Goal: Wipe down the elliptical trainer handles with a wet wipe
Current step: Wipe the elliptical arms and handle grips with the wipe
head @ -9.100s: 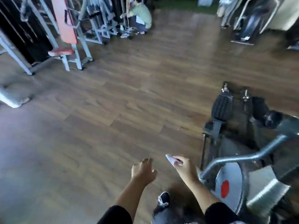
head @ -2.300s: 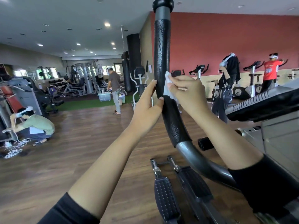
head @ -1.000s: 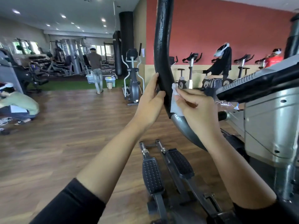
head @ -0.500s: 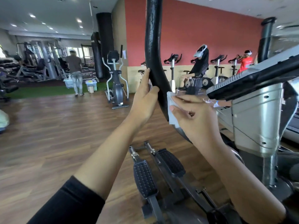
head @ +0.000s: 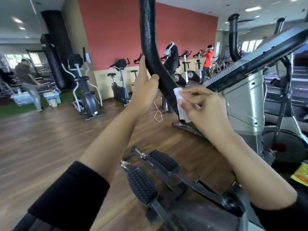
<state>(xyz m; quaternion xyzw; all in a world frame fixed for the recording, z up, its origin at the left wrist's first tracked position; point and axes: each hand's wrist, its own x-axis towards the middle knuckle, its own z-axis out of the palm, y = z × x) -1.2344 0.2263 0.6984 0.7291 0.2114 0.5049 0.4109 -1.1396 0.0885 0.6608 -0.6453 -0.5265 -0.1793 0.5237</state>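
L hand (head: 144,90): thumb and fingers wrapped round black foam handle (head: 149,42) of elliptical, at the bend. R hand (head: 205,108): fingers pinching white wet wipe (head: 180,107), wipe pressed to handle's right side just below L hand. Second handle (head: 233,37) upright, well apart to right. Two foot pedals (head: 141,185) below, over wood floor (head: 41,144).

The tall, curved, black foam-covered elliptical handle (head: 148,35) rises just past my left hand's (head: 144,87) grip, and the crumpled white wet wipe (head: 180,104) pinched in my right hand (head: 203,107) lies against its lower bend.
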